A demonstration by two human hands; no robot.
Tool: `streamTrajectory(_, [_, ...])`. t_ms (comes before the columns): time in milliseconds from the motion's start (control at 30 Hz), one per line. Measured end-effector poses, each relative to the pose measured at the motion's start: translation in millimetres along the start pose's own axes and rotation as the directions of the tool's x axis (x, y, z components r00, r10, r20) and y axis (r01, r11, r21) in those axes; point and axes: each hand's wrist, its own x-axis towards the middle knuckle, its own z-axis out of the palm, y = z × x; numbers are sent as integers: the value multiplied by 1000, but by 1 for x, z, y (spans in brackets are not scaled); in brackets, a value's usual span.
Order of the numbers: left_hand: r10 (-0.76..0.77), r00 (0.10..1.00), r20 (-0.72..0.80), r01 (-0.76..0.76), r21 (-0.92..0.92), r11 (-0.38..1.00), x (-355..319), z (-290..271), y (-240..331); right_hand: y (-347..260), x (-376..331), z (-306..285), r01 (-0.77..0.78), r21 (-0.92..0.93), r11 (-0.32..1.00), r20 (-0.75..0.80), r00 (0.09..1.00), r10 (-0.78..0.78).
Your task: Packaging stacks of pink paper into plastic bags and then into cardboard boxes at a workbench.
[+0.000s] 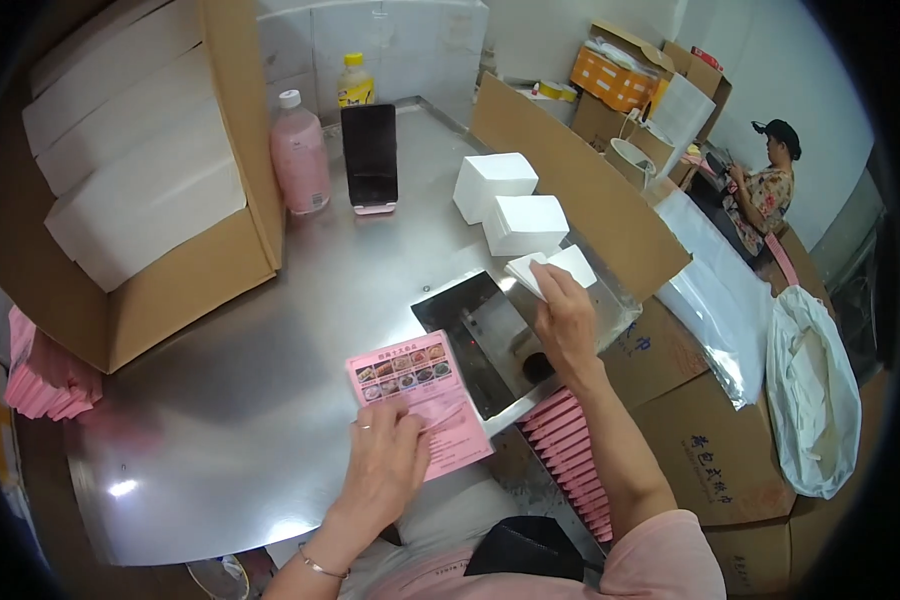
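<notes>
A flat pink printed paper packet (445,425), with small food pictures across its upper part, lies at the near edge of the metal table. My left hand (382,450) has its fingers bent and pressed on its lower left part; the thumb is hidden. Over the rectangular opening (485,335) in the tabletop, my right hand (568,320) pinches a thin stack of white napkins (526,274) between thumb and fingers. Just behind that hand sits a white napkin pile (573,265). Two taller napkin stacks (527,226) stand farther back.
An open carton (185,290) of white napkin bundles stands left, above pink packets (45,370). A phone (370,160) and pink bottle (301,155) stand at the back. A cardboard sheet (570,170) borders the right. Pink packets (568,455) fill a slot below. Another person (765,190) sits far right.
</notes>
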Motion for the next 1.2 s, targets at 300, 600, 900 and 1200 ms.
streamTrajectory(300, [-25, 999, 20, 24, 43, 999, -5, -8, -6, 40, 2, -4, 116, -229, 966, 110, 990, -92])
streamTrajectory(600, [-25, 999, 40, 22, 79, 997, -9, -8, -5, 30, 2, 3, 82, -214, 973, 68, 995, -69])
streamTrajectory(900, [-28, 998, 62, 24, 65, 998, -7, -12, -3, 33, 0, 4, 64, -200, 978, 39, 998, -57])
streamTrajectory(1200, [-20, 999, 40, 19, 14, 1000, -5, -14, 0, 34, 2, -1, 81, -167, 983, 80, 994, -69])
